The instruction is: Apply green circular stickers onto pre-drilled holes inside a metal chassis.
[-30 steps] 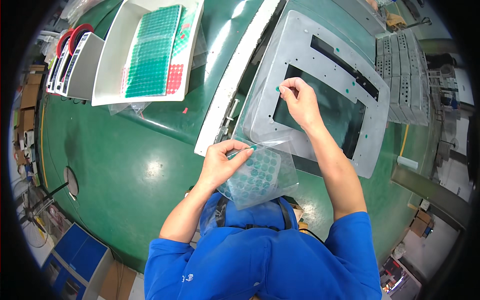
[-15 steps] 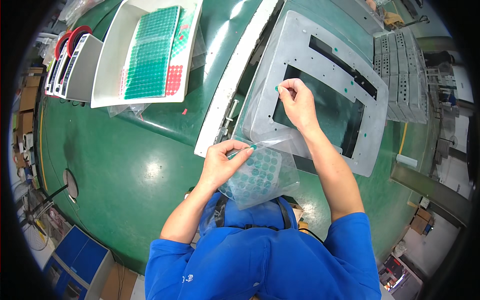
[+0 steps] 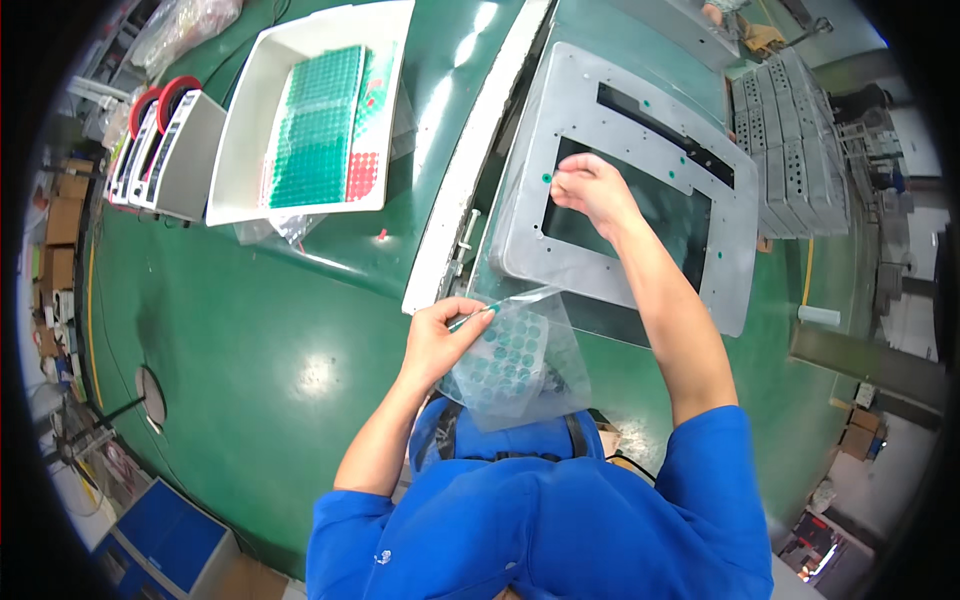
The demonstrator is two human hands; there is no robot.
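Note:
My left hand (image 3: 440, 340) is closed, pinching the upper edge of a clear sheet of green round stickers (image 3: 505, 355) that hangs in front of my body. A single green dot shows by the left thumb tip. Over the grey metal panel (image 3: 612, 128), with its large rectangular opening, is my right hand (image 3: 594, 192). Its fingers are curled together and I see nothing in them. Just left of those fingertips a green round sticker (image 3: 547, 178) sits on the panel beside the opening. Several other green dots are scattered over the panel face.
A white bin (image 3: 238, 150) with green and red sticker sheets stands on the green table, beside white devices with red rings (image 3: 185, 150). A white metal edge (image 3: 470, 150) runs between bin and panel. Grey perforated metal parts (image 3: 790, 150) are stacked at the far right.
My right fingertips have moved slightly off the green dot at the left of the opening, which stays on the panel. The left hand still holds the sticker sheet. The whole view has shifted a little.

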